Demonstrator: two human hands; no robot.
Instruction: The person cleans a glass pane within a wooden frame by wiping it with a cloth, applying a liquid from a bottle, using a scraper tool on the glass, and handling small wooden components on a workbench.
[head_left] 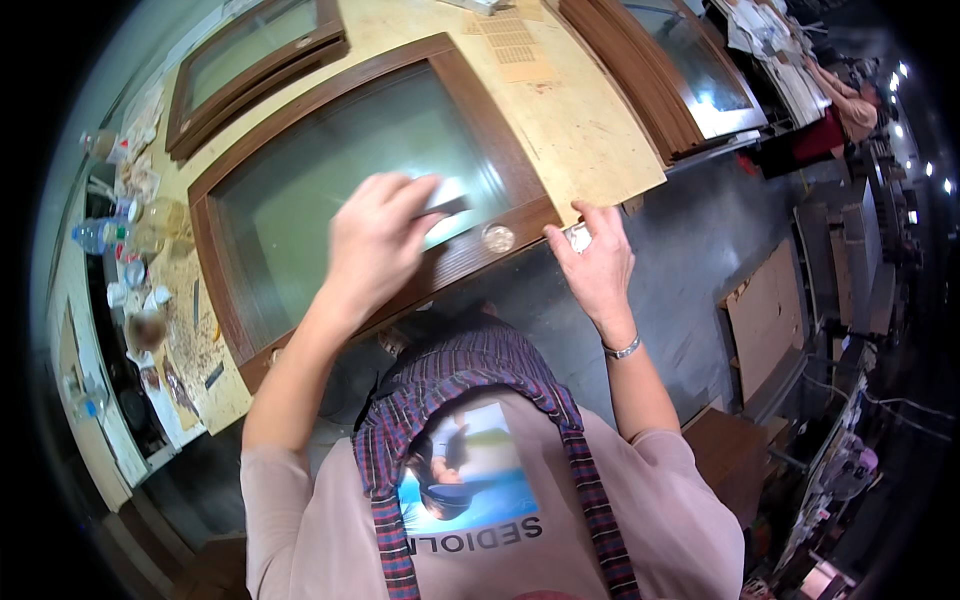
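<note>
A brown wooden door frame with a greenish glass panel (300,180) lies flat on the worktable in front of me. My left hand (375,245), slightly blurred, is closed on a thin dark flat piece (445,208) above the near part of the glass. My right hand (600,255) is beside the frame's near right corner, thumb and fingers curved around a small whitish thing (578,237); its kind cannot be made out. Between the hands, a round pale spot (497,238) shows on the frame's near rail. Another round spot (275,355) lies near the left corner, partly behind my left forearm.
More glazed wooden doors lie at the back left (250,60) and, stacked, at the right (670,70). Bottles (150,225), small cups and scraps crowd the table's left end. A perforated sheet (510,45) lies at the back. Another person (850,110) works far right.
</note>
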